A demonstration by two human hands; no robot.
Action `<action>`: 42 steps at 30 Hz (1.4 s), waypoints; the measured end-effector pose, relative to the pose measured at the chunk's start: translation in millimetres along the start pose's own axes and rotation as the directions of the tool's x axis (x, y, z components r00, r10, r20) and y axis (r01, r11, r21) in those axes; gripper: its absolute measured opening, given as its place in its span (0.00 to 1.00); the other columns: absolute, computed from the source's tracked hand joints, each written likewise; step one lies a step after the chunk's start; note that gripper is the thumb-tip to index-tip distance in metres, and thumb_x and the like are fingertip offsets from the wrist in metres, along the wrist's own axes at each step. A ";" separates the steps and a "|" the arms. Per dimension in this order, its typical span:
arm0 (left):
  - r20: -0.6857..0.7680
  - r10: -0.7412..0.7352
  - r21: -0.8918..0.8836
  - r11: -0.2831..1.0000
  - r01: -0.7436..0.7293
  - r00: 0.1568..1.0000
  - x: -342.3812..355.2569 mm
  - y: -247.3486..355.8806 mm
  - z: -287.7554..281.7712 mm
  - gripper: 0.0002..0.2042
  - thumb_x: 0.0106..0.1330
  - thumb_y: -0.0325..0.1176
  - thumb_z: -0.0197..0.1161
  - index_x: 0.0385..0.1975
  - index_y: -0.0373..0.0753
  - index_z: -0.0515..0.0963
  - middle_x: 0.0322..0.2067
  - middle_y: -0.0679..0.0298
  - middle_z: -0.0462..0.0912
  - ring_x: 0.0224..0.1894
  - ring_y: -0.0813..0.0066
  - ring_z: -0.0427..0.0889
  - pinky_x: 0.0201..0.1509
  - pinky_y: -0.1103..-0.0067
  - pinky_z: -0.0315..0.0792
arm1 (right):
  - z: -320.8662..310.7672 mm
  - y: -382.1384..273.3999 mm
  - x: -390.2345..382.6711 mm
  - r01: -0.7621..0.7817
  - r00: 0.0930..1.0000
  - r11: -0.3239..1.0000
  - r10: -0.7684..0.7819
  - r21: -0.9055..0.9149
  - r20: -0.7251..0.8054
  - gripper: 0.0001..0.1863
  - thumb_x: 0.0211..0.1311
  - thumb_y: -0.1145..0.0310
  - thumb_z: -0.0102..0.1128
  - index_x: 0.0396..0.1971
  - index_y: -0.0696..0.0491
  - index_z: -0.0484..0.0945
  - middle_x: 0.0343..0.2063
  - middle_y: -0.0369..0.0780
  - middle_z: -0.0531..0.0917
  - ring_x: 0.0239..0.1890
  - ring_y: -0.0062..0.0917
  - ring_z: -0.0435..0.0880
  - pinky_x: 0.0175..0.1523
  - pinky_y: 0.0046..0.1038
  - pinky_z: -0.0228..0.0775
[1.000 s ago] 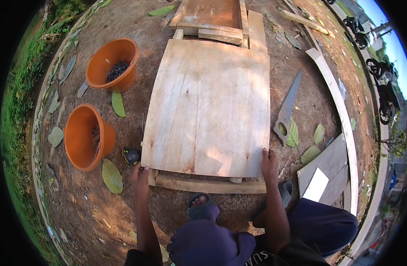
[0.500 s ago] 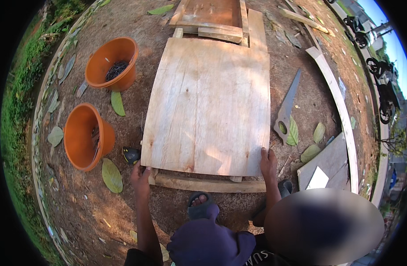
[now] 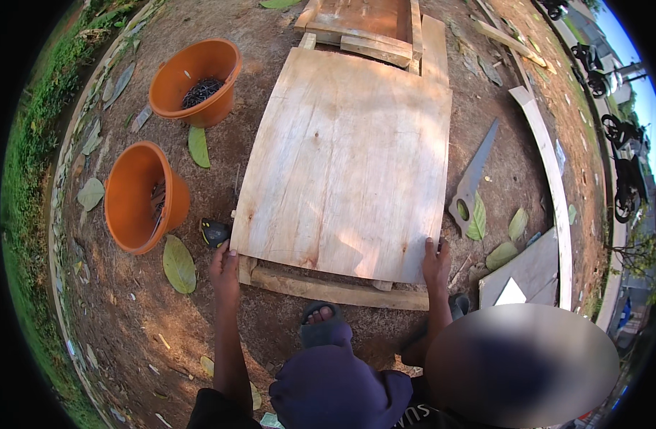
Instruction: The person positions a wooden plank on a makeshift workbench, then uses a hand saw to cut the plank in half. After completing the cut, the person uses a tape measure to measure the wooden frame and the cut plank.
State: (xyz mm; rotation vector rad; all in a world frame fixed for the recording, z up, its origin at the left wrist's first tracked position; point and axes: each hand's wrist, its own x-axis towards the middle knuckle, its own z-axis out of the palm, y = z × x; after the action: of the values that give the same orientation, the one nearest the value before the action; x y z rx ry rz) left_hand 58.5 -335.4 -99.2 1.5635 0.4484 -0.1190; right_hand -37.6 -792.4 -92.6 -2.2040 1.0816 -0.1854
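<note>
A broad, pale plywood sheet (image 3: 349,157) lies in front of me over a wooden frame, whose near rail (image 3: 335,288) shows just below the sheet's near edge. My left hand (image 3: 224,266) is closed on the near left corner of the sheet. At the near right corner, my right hand (image 3: 435,266) grips the edge, thumb side up; its fingers under the sheet are hidden. A black and yellow tape measure (image 3: 214,232) sits on the ground just beyond my left hand. Right of the sheet lies a handsaw (image 3: 478,171), its handle toward me.
Two orange buckets stand at left; the far bucket (image 3: 224,100) holds dark nails, the near bucket (image 3: 178,204) a few thin pieces. A wooden box (image 3: 374,36) adjoins the sheet's far end. At right are a long batten (image 3: 546,164) and a grey board (image 3: 517,268). A sandalled foot (image 3: 319,314) is near the rail.
The whole view has turned slightly, so the sheet, box and saw appear farther right and the buckets higher. Both hands stay on the sheet's near corners.
</note>
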 end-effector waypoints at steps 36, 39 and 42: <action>-0.124 -0.035 0.084 0.995 0.045 0.992 12.1 12.4 18.8 0.17 0.77 0.34 0.56 0.56 0.29 0.79 0.45 0.63 0.84 0.45 0.79 0.77 0.52 0.79 0.71 | 3.5 -20.8 12.6 -0.101 0.994 0.988 0.105 0.114 -0.028 0.27 0.72 0.55 0.54 0.23 0.68 0.75 0.15 0.46 0.72 0.22 0.30 0.71 0.34 0.41 0.64; -0.074 -0.035 0.098 0.994 0.042 0.997 18.1 24.9 24.3 0.18 0.77 0.34 0.56 0.58 0.29 0.78 0.49 0.61 0.84 0.48 0.78 0.78 0.55 0.78 0.70 | 8.2 -23.4 22.1 -0.076 0.994 0.983 0.088 0.166 -0.068 0.27 0.72 0.55 0.54 0.25 0.68 0.76 0.15 0.47 0.72 0.22 0.31 0.72 0.35 0.41 0.65; 0.011 -0.046 0.085 0.995 0.045 0.999 25.7 26.5 25.9 0.20 0.76 0.34 0.57 0.63 0.30 0.74 0.52 0.59 0.83 0.51 0.76 0.78 0.56 0.78 0.70 | 13.4 -11.7 38.0 -0.046 0.991 0.989 0.063 0.140 -0.116 0.27 0.72 0.55 0.55 0.27 0.69 0.77 0.16 0.48 0.73 0.23 0.31 0.73 0.36 0.41 0.66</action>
State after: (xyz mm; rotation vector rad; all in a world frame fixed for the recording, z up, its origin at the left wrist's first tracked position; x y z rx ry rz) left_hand 96.5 -354.9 -84.8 1.6354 0.4743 -0.1847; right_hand -0.1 -808.9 -101.5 -2.0605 1.1577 -0.3611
